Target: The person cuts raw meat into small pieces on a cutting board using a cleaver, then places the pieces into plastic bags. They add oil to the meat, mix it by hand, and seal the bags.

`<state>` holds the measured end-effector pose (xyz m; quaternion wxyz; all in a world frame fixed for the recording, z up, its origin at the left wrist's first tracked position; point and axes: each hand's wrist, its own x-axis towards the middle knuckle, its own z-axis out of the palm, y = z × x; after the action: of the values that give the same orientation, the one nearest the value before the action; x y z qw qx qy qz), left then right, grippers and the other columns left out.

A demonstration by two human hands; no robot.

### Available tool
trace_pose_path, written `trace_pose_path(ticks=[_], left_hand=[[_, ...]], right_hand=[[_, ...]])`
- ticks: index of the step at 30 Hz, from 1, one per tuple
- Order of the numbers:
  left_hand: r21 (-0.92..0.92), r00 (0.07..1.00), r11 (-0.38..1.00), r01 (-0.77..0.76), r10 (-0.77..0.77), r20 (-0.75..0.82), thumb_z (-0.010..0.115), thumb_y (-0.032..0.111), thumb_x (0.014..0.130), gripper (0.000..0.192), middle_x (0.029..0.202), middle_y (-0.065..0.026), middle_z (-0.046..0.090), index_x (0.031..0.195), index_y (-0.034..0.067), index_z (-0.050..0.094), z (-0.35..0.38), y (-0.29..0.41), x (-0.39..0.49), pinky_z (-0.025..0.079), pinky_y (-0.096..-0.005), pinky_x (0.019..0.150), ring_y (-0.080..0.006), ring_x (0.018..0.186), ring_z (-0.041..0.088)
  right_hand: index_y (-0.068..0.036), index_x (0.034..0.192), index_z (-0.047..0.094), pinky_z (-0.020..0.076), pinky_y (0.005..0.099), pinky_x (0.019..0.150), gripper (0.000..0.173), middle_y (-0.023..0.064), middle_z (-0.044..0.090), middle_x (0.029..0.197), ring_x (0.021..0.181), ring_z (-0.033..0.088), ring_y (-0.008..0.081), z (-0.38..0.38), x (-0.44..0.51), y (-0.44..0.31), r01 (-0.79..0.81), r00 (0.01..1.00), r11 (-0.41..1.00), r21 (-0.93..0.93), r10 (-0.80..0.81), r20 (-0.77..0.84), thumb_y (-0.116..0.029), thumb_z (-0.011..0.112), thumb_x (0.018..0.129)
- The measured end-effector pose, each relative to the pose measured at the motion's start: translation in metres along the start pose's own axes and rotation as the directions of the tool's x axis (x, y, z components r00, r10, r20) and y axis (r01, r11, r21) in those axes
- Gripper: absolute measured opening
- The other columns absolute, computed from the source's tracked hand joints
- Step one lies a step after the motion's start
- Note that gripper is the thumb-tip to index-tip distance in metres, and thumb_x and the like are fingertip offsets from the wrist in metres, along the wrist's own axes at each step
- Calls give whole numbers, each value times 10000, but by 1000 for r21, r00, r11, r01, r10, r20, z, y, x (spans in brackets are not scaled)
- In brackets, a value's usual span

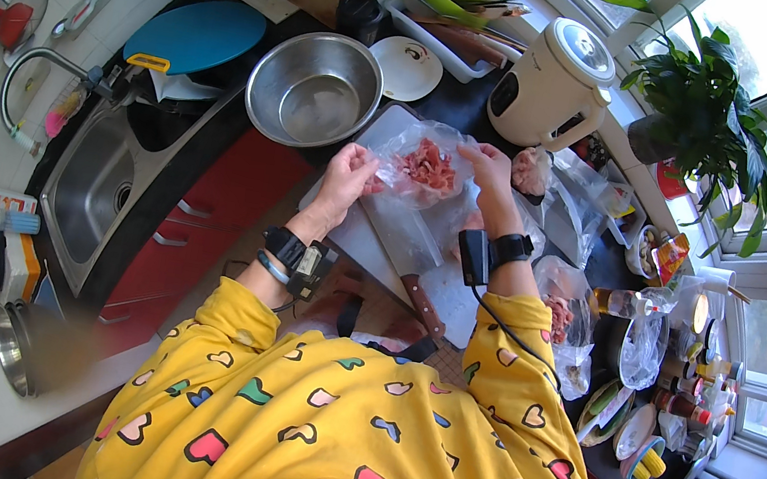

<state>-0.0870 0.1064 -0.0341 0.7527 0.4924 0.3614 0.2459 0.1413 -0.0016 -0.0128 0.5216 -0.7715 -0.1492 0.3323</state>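
Note:
Between my two hands is a clear plastic bag [404, 186] with sliced raw meat [428, 166] in it. My left hand [350, 177] pinches the bag's left edge, and my right hand [489, 177] grips its right edge. Below them lies a white cutting board [353, 238]. A cleaver [403, 235] with a brown wooden handle rests on the board, its handle towards me. Some more meat on the board shows partly behind my right wrist. Just right of my right hand sits a bagged lump of pale raw meat [532, 171].
A steel basin [313, 89] and a white plate [406, 70] stand beyond the board. At the back right is a cream kettle-like appliance [552, 84]. Another bag of meat [562, 300] lies right of my forearm. The sink [96, 180] is at the left.

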Motion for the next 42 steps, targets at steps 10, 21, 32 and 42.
trace_pose_path(ticks=[10, 21, 32, 42], left_hand=[[-195, 935, 943, -269, 305, 181, 648, 39, 948, 160, 868, 34, 575, 1011, 115, 522, 25, 66, 22, 511, -220, 714, -51, 739, 569], [483, 865, 740, -468, 273, 420, 924, 358, 622, 1062, 1377, -197, 461, 1456, 42, 347, 7, -6, 43, 370, -463, 1060, -352, 1284, 423], [-20, 707, 827, -562, 492, 508, 567, 234, 1016, 270, 1119, -47, 675, 1150, 40, 701, 38, 57, 72, 463, -271, 920, -120, 1024, 605], [250, 885, 916, -312, 185, 428, 464, 370, 1061, 403, 1185, -41, 653, 1225, 65, 671, 2, 13, 67, 410, -304, 1016, -142, 1138, 560]], right_hand=[[-55, 963, 582, 492, 214, 590, 197, 31, 655, 802, 685, 616, 89, -25, -67, -42, 256, 965, 925, 280, -231, -122, -177, 722, 899], [-48, 1577, 60, 216, 385, 1188, 1223, 175, 250, 1579, 1466, 251, 281, -22, -76, 8, 269, 957, 876, 400, -291, -6, -226, 891, 698], [-47, 1017, 730, 481, 218, 634, 152, -15, 699, 846, 738, 608, 49, -11, -48, -7, 504, 857, 825, 257, -439, -270, -25, 703, 869], [54, 1539, 156, 490, 359, 987, 1245, 235, 468, 1440, 1211, 588, 304, -8, -67, 20, 111, 993, 980, -162, -117, -27, -191, 919, 585]])
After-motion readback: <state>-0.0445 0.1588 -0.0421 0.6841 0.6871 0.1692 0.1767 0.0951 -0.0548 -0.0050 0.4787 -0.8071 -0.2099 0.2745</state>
